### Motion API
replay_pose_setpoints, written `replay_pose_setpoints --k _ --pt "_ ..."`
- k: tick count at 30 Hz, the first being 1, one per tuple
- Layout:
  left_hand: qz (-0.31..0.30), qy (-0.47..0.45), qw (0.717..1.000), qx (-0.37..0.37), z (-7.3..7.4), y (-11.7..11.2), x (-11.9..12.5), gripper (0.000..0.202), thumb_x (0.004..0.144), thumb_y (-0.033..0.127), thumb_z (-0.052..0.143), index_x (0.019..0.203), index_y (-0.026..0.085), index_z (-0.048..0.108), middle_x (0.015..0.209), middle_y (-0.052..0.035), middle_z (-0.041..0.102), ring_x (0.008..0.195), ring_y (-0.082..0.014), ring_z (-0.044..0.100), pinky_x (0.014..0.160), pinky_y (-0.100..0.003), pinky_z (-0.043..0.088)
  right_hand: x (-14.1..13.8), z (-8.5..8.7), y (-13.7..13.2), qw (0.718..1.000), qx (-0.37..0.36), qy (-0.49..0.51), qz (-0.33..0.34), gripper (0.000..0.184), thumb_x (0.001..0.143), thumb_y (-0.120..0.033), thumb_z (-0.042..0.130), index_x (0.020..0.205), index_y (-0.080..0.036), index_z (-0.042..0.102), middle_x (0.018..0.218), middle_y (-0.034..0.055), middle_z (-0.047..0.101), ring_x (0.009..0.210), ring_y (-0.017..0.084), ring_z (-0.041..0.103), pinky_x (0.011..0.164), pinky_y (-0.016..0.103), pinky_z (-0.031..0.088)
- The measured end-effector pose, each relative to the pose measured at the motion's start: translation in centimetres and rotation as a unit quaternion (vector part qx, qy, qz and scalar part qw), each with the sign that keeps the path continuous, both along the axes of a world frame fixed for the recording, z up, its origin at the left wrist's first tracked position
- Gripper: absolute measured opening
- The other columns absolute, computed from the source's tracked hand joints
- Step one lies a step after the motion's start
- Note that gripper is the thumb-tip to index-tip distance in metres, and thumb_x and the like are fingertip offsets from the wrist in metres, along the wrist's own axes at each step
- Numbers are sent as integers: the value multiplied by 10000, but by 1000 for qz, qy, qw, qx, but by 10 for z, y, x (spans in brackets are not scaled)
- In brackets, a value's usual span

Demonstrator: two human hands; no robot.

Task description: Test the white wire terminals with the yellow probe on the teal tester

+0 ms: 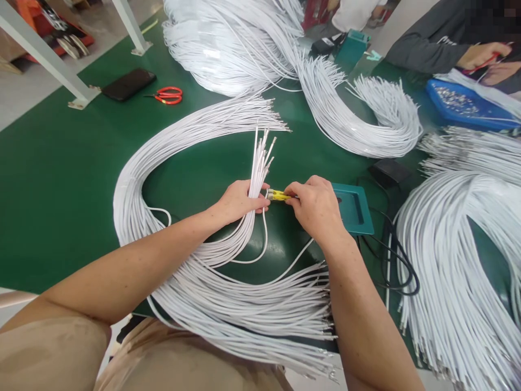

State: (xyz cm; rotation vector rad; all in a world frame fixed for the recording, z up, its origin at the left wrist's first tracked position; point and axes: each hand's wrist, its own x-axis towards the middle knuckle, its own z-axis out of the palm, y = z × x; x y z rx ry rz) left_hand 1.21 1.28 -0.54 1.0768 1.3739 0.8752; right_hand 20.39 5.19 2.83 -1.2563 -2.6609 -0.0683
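Note:
My left hand (244,202) is closed around a small bunch of white wires (258,168), whose terminal-tipped ends stick up above the thumb. One wire end bends toward the right at the fingertips. My right hand (315,203) pinches a small yellow piece with a metal end (278,195), which meets the left fingertips; its exact kind I cannot make out. Below and left of the hands, a big curved bundle of white wires (134,184) lies on the green table (61,190), its loose ends fanned out under my right forearm.
Right of my right hand sits a teal tray-like box (368,214) with black cables (401,260). More white wire bundles (443,244) lie right and at the back. Red-handled scissors (169,95) and a black phone-like case (129,84) rest far left. A co-worker's hands (484,57) work beyond a blue tray (439,103).

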Motion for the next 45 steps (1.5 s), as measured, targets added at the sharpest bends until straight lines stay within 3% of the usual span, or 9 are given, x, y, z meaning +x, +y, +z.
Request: replay_pose_setpoints --k 4,10,16,19,23,30,37,41,45 --pt "-3 16 1000 7 -1 0 2 472 678 232 720 1135 150 637 774 -40 732 637 -159 681 758 -335 556 3 4 -2 1000 -8 -3 -9 130 841 -235 594 901 -207 705 723 68 646 825 242 542 883 422 401" --pt "-10 27 1000 -9 8 -2 2 447 693 223 697 1129 141 640 773 -41 730 667 -159 688 809 -338 544 18 -5 1 983 92 -16 -157 313 927 -278 453 1172 -156 603 1278 163 583 1211 331 452 1053 630 196" --pt "20 -16 1000 -7 11 -4 -8 471 693 226 715 1152 160 628 789 -34 701 709 -164 685 756 -321 536 12 -1 1 988 77 20 -129 295 926 -247 442 1145 -158 618 1255 150 598 1202 308 472 1061 556 252" --pt "47 -56 997 26 15 -7 -10 465 679 242 740 1126 171 635 913 -50 690 715 -146 662 678 -279 519 -2 22 -15 991 -49 126 -11 258 934 -267 451 1044 -186 669 1067 97 684 1028 231 573 918 373 417" --pt "39 -107 992 60 19 -10 -7 435 665 231 752 1077 158 635 1023 -63 665 686 -111 618 594 -236 478 -20 44 -44 922 -323 110 185 173 894 -254 548 917 -224 717 894 26 706 838 151 625 760 261 450" --pt "34 -149 988 35 19 -9 -8 464 647 259 785 1080 170 645 993 -49 648 801 -131 617 697 -258 495 -32 35 -63 898 -410 -81 139 189 838 -312 589 809 -198 737 740 55 693 689 184 615 568 268 409" --pt "13 -129 991 -21 24 -10 -9 438 684 394 760 1050 162 690 734 -2 616 613 -84 510 621 -239 430 -19 52 -50 760 -630 47 152 246 866 -299 520 1005 -195 695 818 -3 711 369 38 470 438 198 399" --pt "3 -124 992 1 25 -11 -5 403 662 363 776 1004 165 695 811 -12 638 660 -91 528 668 -247 432 -4 52 -31 780 -578 240 21 288 882 -405 492 798 -169 635 725 5 681 366 40 427 368 188 335" --pt "-2 -110 994 20 23 -11 -1 298 688 340 751 919 165 678 732 5 599 651 -93 515 655 -242 413 3 44 -16 884 -329 317 -95 220 881 -324 494 793 -174 630 661 3 634 488 94 522 493 231 412"
